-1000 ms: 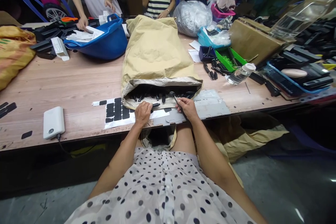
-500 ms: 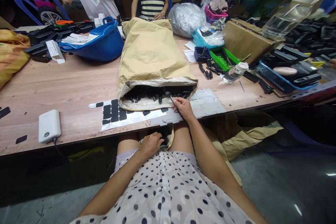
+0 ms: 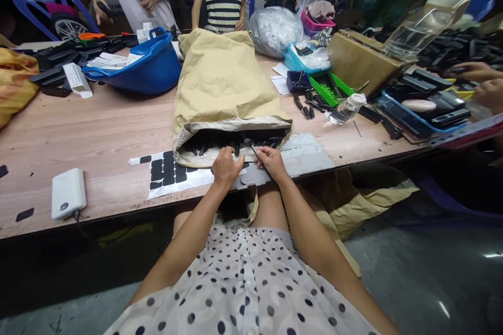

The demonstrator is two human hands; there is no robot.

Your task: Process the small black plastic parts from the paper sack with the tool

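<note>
A tan paper sack (image 3: 230, 78) lies on the table with its pale-lined mouth towards me. Several small black pieces (image 3: 201, 146) show inside the dark opening. My right hand (image 3: 272, 162) grips a slim tool (image 3: 251, 145) with a shiny round metal head, which points into the sack's mouth; its exact kind is unclear. Beside it, at the lower lip of the sack, my left hand (image 3: 228, 167) is bent over the black pieces, thumb apart from the fingers; nothing shows in it. Under my forearms, a second open sack (image 3: 253, 212) sits between my knees, its contents dark.
A sheet of black stickers (image 3: 168, 171) and a white power bank (image 3: 68, 193) lie left. Behind stand a blue basin (image 3: 153, 70) and two people. Right are a green tray (image 3: 330, 89), a bottle (image 3: 346, 110), a carton (image 3: 361, 60) and another person's hands (image 3: 485, 86).
My left hand has risen from the sack between my knees to the mouth of the sack on the table. My right hand keeps the tool there. Another person's hands have appeared at right.
</note>
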